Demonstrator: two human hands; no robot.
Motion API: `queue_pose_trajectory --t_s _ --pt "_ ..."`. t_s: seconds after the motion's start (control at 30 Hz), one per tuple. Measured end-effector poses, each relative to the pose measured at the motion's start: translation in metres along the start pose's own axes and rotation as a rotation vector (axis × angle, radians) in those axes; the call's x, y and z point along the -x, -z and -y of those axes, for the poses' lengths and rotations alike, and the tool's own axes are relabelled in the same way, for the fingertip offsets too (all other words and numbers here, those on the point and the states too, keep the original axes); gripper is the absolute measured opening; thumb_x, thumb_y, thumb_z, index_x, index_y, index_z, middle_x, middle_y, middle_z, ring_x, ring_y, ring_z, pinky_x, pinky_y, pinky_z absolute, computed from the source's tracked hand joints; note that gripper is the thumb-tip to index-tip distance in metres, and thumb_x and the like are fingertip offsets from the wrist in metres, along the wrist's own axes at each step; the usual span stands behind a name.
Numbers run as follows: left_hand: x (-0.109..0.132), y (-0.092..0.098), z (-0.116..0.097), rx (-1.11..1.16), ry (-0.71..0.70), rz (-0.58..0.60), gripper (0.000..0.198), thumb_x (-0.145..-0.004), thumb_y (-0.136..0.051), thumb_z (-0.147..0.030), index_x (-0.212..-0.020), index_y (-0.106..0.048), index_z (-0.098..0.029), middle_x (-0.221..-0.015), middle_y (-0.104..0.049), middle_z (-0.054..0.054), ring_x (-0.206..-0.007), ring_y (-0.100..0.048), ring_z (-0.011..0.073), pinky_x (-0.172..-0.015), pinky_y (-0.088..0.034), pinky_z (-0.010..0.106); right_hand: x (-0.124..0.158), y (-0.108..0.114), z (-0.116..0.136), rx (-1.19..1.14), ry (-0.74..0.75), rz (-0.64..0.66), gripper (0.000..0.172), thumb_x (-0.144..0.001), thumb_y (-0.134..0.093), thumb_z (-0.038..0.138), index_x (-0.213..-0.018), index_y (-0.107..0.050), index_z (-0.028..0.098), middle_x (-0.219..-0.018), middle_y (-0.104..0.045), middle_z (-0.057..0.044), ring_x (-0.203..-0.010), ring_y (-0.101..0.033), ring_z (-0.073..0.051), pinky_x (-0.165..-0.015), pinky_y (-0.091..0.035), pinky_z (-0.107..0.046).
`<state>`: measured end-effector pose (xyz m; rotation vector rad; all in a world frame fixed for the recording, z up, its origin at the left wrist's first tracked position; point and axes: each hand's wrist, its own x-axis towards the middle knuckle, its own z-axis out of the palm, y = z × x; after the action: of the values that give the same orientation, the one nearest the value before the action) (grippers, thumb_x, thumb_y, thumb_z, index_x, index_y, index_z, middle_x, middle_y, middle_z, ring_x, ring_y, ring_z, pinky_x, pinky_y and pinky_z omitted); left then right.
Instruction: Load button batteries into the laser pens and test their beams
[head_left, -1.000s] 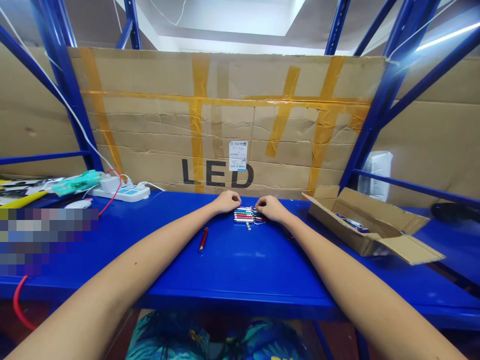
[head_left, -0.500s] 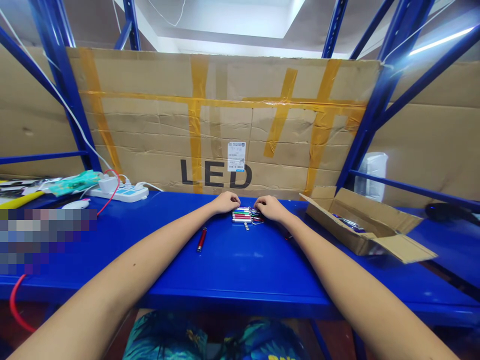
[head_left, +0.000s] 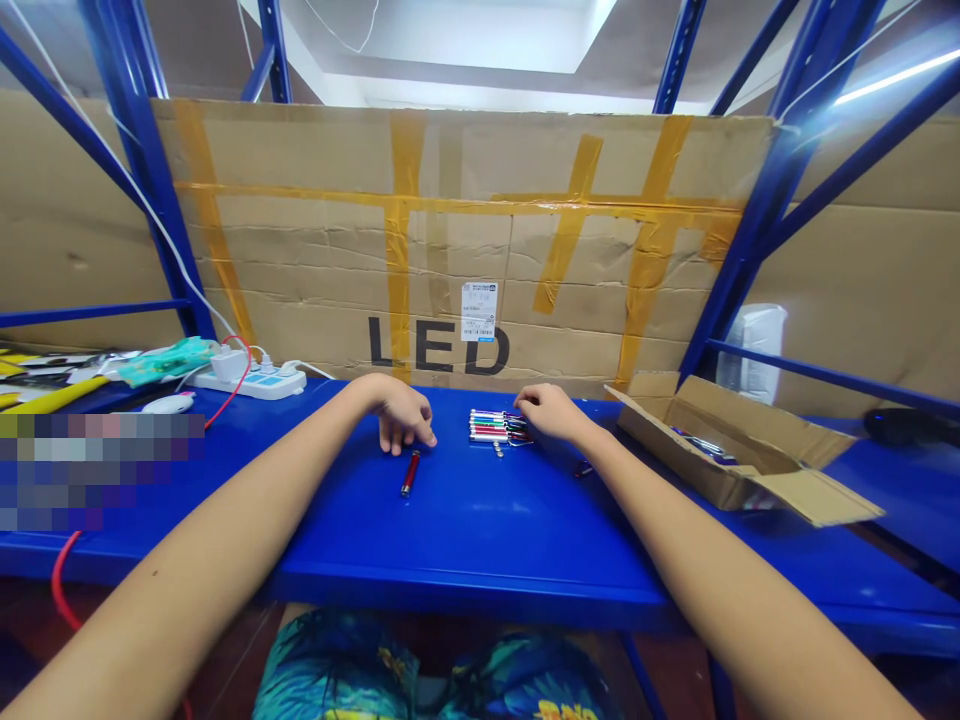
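Note:
My left hand [head_left: 405,416] hovers over the blue table with its fingers apart and pointing down, nothing in them. Just below its fingertips lies a slim red metal tube [head_left: 410,474] with silver ends, like a small penlight. To the right, several similar slim tubes [head_left: 489,426] in silver, green, red and other colours lie side by side in a row. My right hand [head_left: 546,410] is at the right end of this row, its fingers curled and closed; their tips are partly hidden. Small silver pieces [head_left: 498,450] lie just in front of the row.
An open cardboard box [head_left: 712,450] with several shiny items stands on the right. A small dark object [head_left: 583,468] lies beside my right forearm. At the left are a white power strip [head_left: 259,380] and a teal package [head_left: 169,360]. A large cardboard sheet [head_left: 322,270] closes off the back.
My left hand has left the row of tubes and moved left, opening above the single red tube. My right hand has stayed at the row's right end. The view has shifted slightly.

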<state>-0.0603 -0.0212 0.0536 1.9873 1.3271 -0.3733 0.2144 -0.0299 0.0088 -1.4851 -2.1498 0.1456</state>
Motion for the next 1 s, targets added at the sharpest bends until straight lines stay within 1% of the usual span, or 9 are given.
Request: queue_pose_trajectory --t_s 0.17,0.27,0.37,0.5,0.63,0.7,0.8,0.87,1.0 --pt "0.004 -0.012 -0.017 -0.062 0.083 0.181 0.026 -0.067 -0.071 -0.039 -0.068 -0.059 -0.017 -0.061 -0.061 0.007 -0.064 -0.068 0.0270 -0.062 -0.059 0.042 0.013 -0.002 0.038 0.029 0.184 0.127 0.023 -0.084 -0.047 0.021 -0.074 -0.066 0.015 -0.070 -0.067 -0.003 -0.064 -0.054 -0.013 -0.059 -0.034 -0.024" --pt "0.002 -0.016 -0.026 -0.132 0.111 0.250 0.025 -0.070 -0.068 -0.034 -0.057 -0.057 -0.016 -0.059 -0.065 0.012 -0.061 -0.067 0.0256 -0.059 -0.059 0.039 0.021 -0.002 0.057 0.072 0.194 0.244 0.021 -0.083 -0.052 0.026 -0.070 -0.065 0.015 -0.067 -0.066 -0.003 -0.058 -0.050 -0.012 -0.054 -0.031 -0.025" --pt "0.000 -0.021 -0.031 -0.155 0.116 0.261 0.022 -0.073 -0.061 -0.022 -0.053 -0.056 -0.015 -0.058 -0.066 0.013 -0.055 -0.066 0.0229 -0.058 -0.058 0.035 0.027 -0.001 0.067 0.081 0.192 0.288 0.019 -0.083 -0.054 0.025 -0.071 -0.065 0.016 -0.068 -0.065 -0.003 -0.058 -0.049 -0.011 -0.055 -0.031 -0.024" --pt "-0.004 -0.032 -0.041 -0.109 0.047 0.210 0.014 -0.074 -0.056 -0.015 -0.060 -0.055 -0.014 -0.056 -0.064 0.009 -0.053 -0.066 0.0217 -0.059 -0.059 0.034 0.030 0.002 0.071 0.047 0.164 0.364 0.023 -0.084 -0.055 0.032 -0.072 -0.063 0.015 -0.065 -0.062 -0.002 -0.057 -0.049 -0.011 -0.053 -0.032 -0.023" --pt "-0.011 -0.049 -0.059 0.002 -0.013 0.075 0.008 -0.077 -0.052 -0.015 -0.073 -0.057 -0.012 -0.061 -0.066 0.008 -0.054 -0.067 0.0188 -0.059 -0.059 0.030 0.034 0.005 0.073 -0.091 0.080 0.742 0.039 -0.083 -0.056 0.053 -0.073 -0.062 0.015 -0.060 -0.059 -0.001 -0.050 -0.052 -0.012 -0.049 -0.039 -0.024" --pt "-0.014 -0.058 -0.068 -0.002 -0.071 0.011 0.009 -0.078 -0.052 -0.016 -0.079 -0.060 -0.011 -0.067 -0.068 0.009 -0.053 -0.066 0.0177 -0.058 -0.058 0.029 0.036 0.005 0.075 -0.126 0.115 0.838 0.041 -0.081 -0.056 0.057 -0.079 -0.065 0.016 -0.060 -0.057 0.001 -0.048 -0.051 -0.011 -0.047 -0.040 -0.024" --pt "-0.017 -0.067 -0.076 -0.054 -0.134 -0.075 0.010 -0.077 -0.052 -0.015 -0.078 -0.061 -0.012 -0.066 -0.069 0.008 -0.050 -0.065 0.0167 -0.054 -0.057 0.028 0.038 0.006 0.077 -0.113 0.137 0.852 0.029 -0.081 -0.060 0.046 -0.085 -0.066 0.019 -0.064 -0.059 0.002 -0.048 -0.048 -0.010 -0.045 -0.039 -0.022" --pt "-0.017 -0.069 -0.077 -0.040 -0.127 -0.085 0.013 -0.080 -0.051 -0.018 -0.072 -0.060 -0.012 -0.062 -0.067 0.008 -0.049 -0.063 0.0161 -0.052 -0.055 0.027 0.038 0.008 0.076 -0.030 0.081 0.867 0.018 -0.078 -0.062 0.035 -0.073 -0.063 0.018 -0.063 -0.061 0.001 -0.048 -0.048 -0.010 -0.045 -0.039 -0.022" --pt "-0.011 -0.067 -0.074 0.000 -0.128 -0.098 0.018 -0.083 -0.053 -0.028 -0.075 -0.057 -0.013 -0.059 -0.064 0.005 -0.048 -0.062 0.0154 -0.050 -0.052 0.026 0.036 0.019 0.063 0.111 -0.026 0.957 0.016 -0.071 -0.061 0.027 -0.059 -0.059 0.017 -0.058 -0.062 0.000 -0.048 -0.050 -0.011 -0.045 -0.037 -0.022"
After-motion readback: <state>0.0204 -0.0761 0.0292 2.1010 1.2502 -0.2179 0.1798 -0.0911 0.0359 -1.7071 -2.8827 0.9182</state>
